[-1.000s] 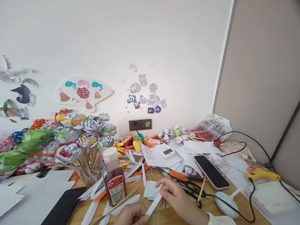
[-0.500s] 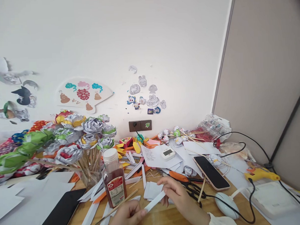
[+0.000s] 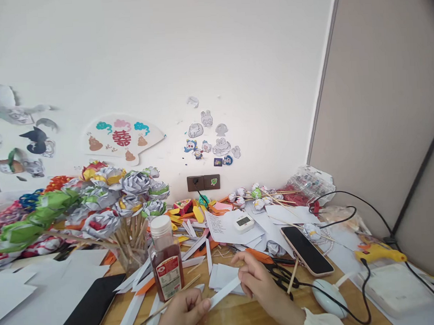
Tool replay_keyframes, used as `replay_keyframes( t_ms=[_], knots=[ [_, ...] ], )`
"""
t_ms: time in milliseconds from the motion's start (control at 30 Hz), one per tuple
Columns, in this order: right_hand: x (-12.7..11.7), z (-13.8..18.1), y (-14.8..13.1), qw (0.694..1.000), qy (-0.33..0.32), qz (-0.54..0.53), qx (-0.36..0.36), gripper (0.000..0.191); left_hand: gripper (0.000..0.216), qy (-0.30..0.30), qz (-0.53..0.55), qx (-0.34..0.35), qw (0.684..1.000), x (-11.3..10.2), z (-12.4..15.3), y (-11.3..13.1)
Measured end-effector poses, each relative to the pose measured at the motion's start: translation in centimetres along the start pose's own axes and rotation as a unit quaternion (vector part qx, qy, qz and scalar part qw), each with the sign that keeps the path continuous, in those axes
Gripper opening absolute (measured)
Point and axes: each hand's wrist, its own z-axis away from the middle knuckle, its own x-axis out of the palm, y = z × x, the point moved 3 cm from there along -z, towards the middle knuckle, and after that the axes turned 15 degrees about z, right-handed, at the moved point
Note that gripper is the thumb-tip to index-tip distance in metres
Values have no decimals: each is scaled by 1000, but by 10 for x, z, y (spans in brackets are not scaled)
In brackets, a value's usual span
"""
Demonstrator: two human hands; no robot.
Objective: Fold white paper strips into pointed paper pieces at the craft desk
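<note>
A narrow white paper strip [image 3: 225,293] stretches between my two hands above the front of the wooden table. My left hand [image 3: 185,313] pinches its lower left end between thumb and curled fingers. At the upper right end, my right hand [image 3: 256,281] grips the strip with thumb and fingers, its index finger raised. Behind the strip lies a small stack of white paper pieces [image 3: 219,276]. A bottle of reddish-brown liquid [image 3: 166,267] with a white cap stands just beyond my left hand. One thin wooden stick [image 3: 162,306] runs beside that hand.
Paper flowers on sticks [image 3: 128,233] fill a container at left, beside a black tablet-like slab [image 3: 88,309]. Rightward lie black-handled scissors [image 3: 279,277], a phone [image 3: 307,250], a white mouse-shaped device [image 3: 329,296] with cables around it, and a yellow glue gun [image 3: 381,255]. Folded paper strips [image 3: 129,314] lie about.
Both hands keep hold of the paper strip in nearly the same place. My right index finger has lifted slightly, and the whole view has shifted a little.
</note>
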Motion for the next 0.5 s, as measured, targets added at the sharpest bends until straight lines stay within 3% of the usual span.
replay_keyframes(
  t_ms=[233, 333, 500],
  knots=[
    [-7, -9, 5, 995, 28, -94, 5, 5, 64, 16, -8, -32, 999, 2, 3, -1],
    [-11, -11, 4, 991, 55, -125, 4, 6, 65, -9, -24, -42, 999, 4, 4, 1],
    [-6, -8, 4, 995, 39, -89, -10, 12, 65, -28, -37, -41, 998, 4, 4, 1]
  ],
)
